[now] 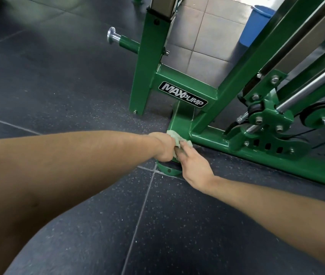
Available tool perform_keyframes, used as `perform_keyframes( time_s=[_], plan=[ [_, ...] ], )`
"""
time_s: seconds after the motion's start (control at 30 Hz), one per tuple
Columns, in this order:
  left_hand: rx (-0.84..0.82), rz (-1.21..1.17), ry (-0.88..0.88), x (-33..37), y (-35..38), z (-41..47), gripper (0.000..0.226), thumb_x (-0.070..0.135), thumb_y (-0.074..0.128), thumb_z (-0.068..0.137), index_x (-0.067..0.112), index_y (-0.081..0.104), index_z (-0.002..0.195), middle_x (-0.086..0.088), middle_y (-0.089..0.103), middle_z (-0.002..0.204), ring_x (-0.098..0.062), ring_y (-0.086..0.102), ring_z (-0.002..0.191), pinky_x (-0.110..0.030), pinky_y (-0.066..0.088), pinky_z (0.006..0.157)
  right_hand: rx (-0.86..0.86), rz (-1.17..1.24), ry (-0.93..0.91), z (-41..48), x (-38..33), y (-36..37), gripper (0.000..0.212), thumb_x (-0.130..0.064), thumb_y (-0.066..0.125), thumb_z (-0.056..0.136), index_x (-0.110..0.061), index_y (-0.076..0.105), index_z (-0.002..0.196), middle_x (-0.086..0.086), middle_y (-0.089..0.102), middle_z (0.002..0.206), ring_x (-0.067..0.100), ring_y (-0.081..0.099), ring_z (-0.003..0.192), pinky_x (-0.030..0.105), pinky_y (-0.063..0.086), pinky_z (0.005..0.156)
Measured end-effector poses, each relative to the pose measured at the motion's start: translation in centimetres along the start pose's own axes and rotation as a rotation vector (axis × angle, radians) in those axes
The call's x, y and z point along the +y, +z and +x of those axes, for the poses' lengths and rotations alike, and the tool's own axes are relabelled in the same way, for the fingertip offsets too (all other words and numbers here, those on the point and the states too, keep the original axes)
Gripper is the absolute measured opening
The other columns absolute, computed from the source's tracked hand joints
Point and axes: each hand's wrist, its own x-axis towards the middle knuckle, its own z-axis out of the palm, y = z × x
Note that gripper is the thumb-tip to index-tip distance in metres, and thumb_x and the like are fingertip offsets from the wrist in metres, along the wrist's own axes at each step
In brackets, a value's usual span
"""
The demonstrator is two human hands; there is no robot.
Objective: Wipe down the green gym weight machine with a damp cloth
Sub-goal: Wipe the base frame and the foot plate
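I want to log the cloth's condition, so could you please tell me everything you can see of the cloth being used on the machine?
The cloth is pale green, soft and crumpled into a wad, mostly hidden by the hands. It sits low against the green frame where the upright post meets the base rail, just above the floor. The left hand grips it from the left, and the right hand touches it with extended fingers. Whether it is damp cannot be told.

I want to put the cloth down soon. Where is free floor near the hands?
Free: dark floor left of the green upright, and the mat before both forearms. Crowded: right of the cloth, where base rail, pivot bracket and rods meet.
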Motion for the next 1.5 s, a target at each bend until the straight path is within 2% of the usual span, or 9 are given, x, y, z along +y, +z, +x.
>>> perform_keyframes(
  time_s=[0.17, 0.27, 0.37, 0.53, 0.77, 0.97, 1.07, 1.23, 1.5],
  plan=[
    [0.018, -0.129, -0.077, -2.0, 0.3, -0.3, 0.010, 0.012, 0.048, 0.091, 0.012, 0.056, 0.085, -0.007, 0.064, 0.097, -0.028, 0.064, 0.086, -0.036, 0.052, 0.072, -0.099, 0.118, 0.170, 7.7, 3.1, -1.3, 0.062, -0.005, 0.045, 0.101, 0.003, 0.026, 0.159, 0.019, 0.025, 0.165, 0.035, 0.018, 0.156, 0.042, 0.025, 0.126],
    [-0.007, -0.182, -0.095, -2.8, 0.7, -0.8, 0.025, 0.015, 0.049, 0.094, 0.012, 0.064, 0.114, -0.006, 0.068, 0.115, -0.030, 0.066, 0.101, -0.039, 0.056, 0.085, -0.172, 0.166, 0.215, 10.3, 4.2, -1.2, 0.070, -0.001, 0.044, 0.098, 0.000, 0.015, 0.162, 0.017, 0.012, 0.171, 0.034, 0.010, 0.158, 0.036, 0.009, 0.129],
    [0.022, -0.247, -0.086, -3.2, 1.6, -1.3, 0.043, 0.015, 0.050, 0.096, 0.020, 0.058, 0.138, -0.004, 0.065, 0.131, -0.028, 0.064, 0.113, -0.036, 0.053, 0.087, -0.074, 0.230, 0.220, 7.5, 2.3, -1.1, 0.079, 0.008, 0.043, 0.088, -0.009, 0.024, 0.163, 0.008, 0.017, 0.171, 0.028, 0.016, 0.158, 0.042, 0.026, 0.127],
    [0.078, -0.306, -0.106, -3.9, 2.3, -1.5, 0.049, 0.005, 0.048, 0.092, 0.018, 0.060, 0.137, -0.006, 0.066, 0.129, -0.027, 0.065, 0.110, -0.037, 0.057, 0.088, -0.059, 0.108, -0.035, -1.6, -1.6, 0.3, 0.074, 0.005, 0.047, 0.088, -0.007, 0.032, 0.159, 0.014, 0.029, 0.167, 0.026, 0.021, 0.157, 0.038, 0.031, 0.124],
    [0.047, -0.274, -0.101, -2.8, 1.8, -1.0, 0.042, 0.011, 0.049, 0.094, 0.016, 0.062, 0.133, -0.007, 0.066, 0.129, -0.028, 0.064, 0.110, -0.036, 0.054, 0.088, -0.090, 0.096, 0.004, 2.7, 1.5, -2.2, 0.064, 0.001, 0.044, 0.097, -0.021, 0.042, 0.157, 0.003, 0.032, 0.167, 0.026, 0.039, 0.149, 0.040, 0.048, 0.112],
    [0.029, -0.274, -0.101, -2.5, 2.2, -2.3, 0.036, 0.010, 0.049, 0.091, 0.013, 0.069, 0.122, -0.007, 0.071, 0.121, -0.029, 0.067, 0.109, -0.042, 0.057, 0.096, -0.105, 0.149, 0.146, 6.4, 1.1, -1.9, 0.073, 0.003, 0.043, 0.093, -0.026, 0.037, 0.160, -0.002, 0.024, 0.170, 0.023, 0.029, 0.154, 0.030, 0.029, 0.121],
    [0.066, -0.254, -0.119, -2.5, 2.2, -2.7, 0.028, 0.012, 0.050, 0.092, 0.015, 0.071, 0.110, -0.005, 0.073, 0.110, -0.027, 0.068, 0.098, -0.038, 0.058, 0.087, -0.034, 0.151, 0.016, 2.2, -0.6, -0.9, 0.071, 0.010, 0.050, 0.088, -0.018, 0.051, 0.152, 0.008, 0.035, 0.165, 0.026, 0.039, 0.150, 0.035, 0.039, 0.119],
    [0.073, -0.204, -0.139, -2.5, 1.8, -2.2, 0.020, 0.012, 0.051, 0.095, 0.015, 0.070, 0.101, -0.002, 0.068, 0.091, -0.025, 0.065, 0.085, -0.035, 0.052, 0.073, -0.041, -0.039, -0.247, -1.9, 0.3, -0.4, 0.081, 0.012, 0.069, 0.074, -0.017, 0.055, 0.148, 0.011, 0.041, 0.161, 0.030, 0.044, 0.146, 0.042, 0.063, 0.085],
    [0.041, -0.148, -0.115, -1.3, 2.1, -2.7, 0.023, 0.017, 0.049, 0.099, 0.014, 0.070, 0.108, -0.003, 0.068, 0.093, -0.024, 0.066, 0.087, -0.034, 0.051, 0.072, -0.135, -0.473, -0.518, -1.2, 0.7, -1.2, 0.063, -0.009, 0.048, 0.088, -0.007, 0.048, 0.151, 0.023, 0.025, 0.166, 0.044, 0.019, 0.155, 0.051, 0.037, 0.120]
  ],
)
